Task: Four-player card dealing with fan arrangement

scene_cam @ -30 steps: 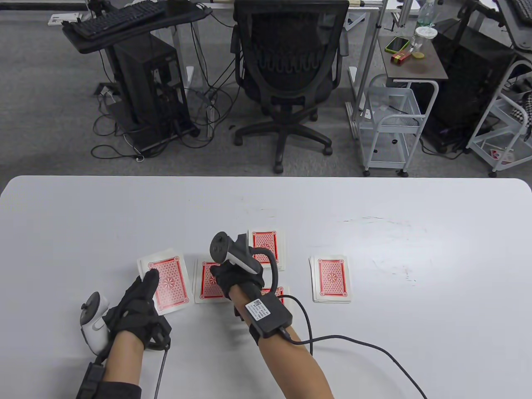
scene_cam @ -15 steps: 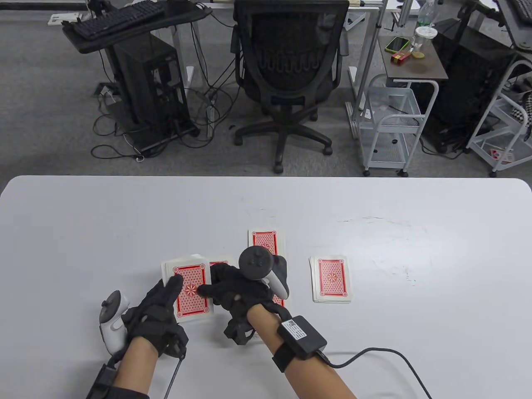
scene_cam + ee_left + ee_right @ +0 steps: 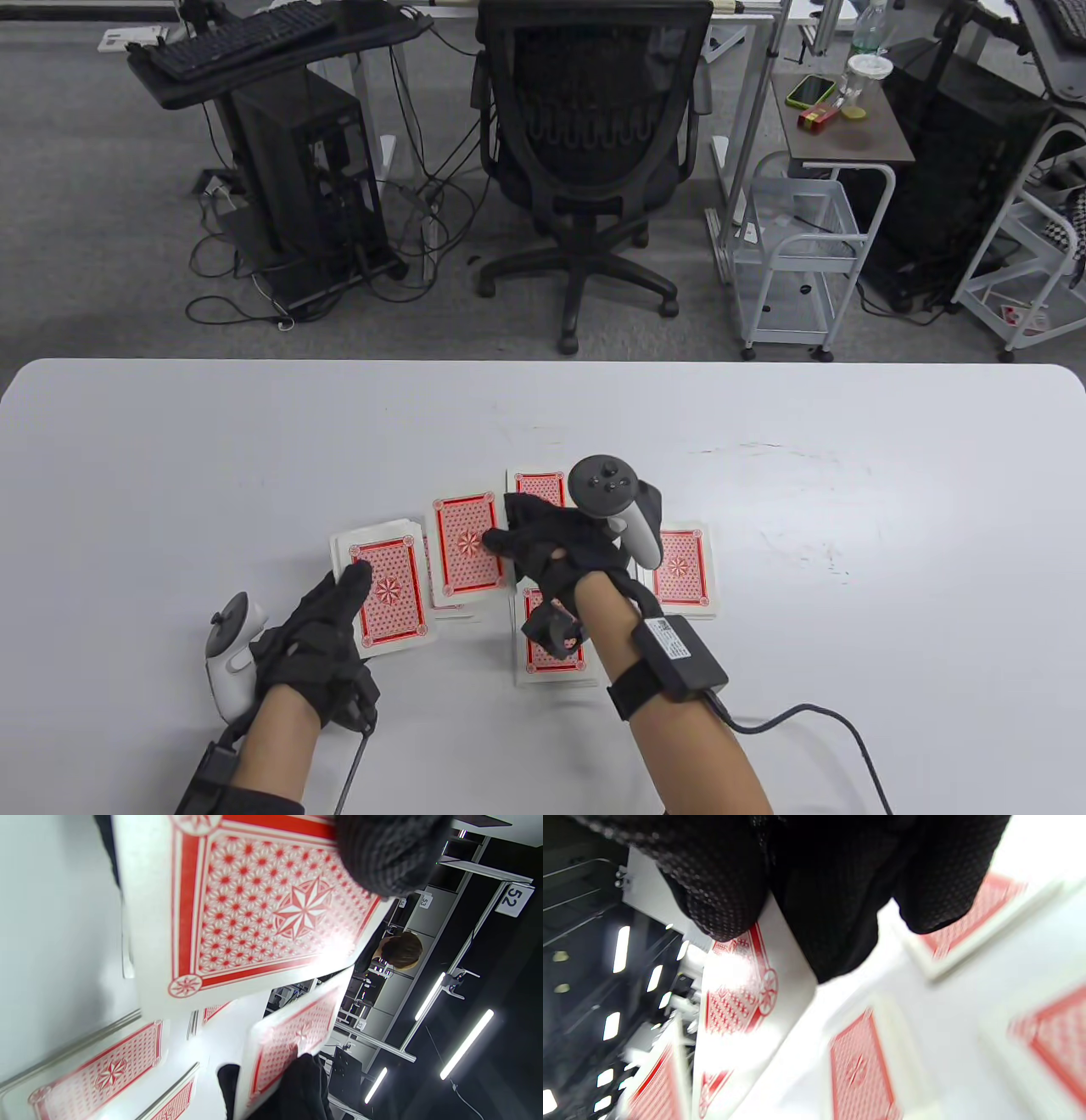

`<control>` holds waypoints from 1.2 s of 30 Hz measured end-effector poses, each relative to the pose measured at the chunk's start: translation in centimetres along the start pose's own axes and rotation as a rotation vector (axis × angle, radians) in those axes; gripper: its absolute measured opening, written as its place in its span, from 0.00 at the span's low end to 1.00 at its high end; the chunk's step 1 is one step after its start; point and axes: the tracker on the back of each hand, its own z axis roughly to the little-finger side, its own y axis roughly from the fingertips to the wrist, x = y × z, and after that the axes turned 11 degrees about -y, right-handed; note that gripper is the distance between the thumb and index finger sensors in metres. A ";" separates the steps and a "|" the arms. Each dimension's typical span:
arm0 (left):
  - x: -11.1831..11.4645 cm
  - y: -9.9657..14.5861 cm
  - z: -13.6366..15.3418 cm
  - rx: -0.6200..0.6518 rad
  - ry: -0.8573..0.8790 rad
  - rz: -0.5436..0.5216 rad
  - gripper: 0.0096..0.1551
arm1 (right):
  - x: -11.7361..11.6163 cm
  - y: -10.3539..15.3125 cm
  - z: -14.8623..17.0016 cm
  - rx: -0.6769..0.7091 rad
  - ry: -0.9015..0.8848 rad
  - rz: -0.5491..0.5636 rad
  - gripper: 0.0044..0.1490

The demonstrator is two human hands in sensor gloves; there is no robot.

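Left hand [image 3: 318, 632] gripping a red-backed deck of playing cards [image 3: 386, 594], fingers [image 3: 352, 586] lying across its top. Right hand [image 3: 560, 552] pinching a single red-backed card [image 3: 465, 543], raised over the white worktop [image 3: 254, 450]. Around it, face-down piles: far [image 3: 543, 486], right [image 3: 687, 567], near [image 3: 551, 666], the near one partly hidden behind the right wrist. Beyond the worktop, a black office chair [image 3: 590, 127].

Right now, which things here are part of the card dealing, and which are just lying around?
In the job:
left hand holding the deck
right hand carrying one card
dealt piles: far pile, near pile, right pile

Lying about:
office chair
keyboard
white cart
phone
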 end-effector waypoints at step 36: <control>4.0 -0.3 1.0 -0.001 -0.104 0.052 0.25 | -4.0 4.2 2.9 0.110 -0.014 -0.084 0.43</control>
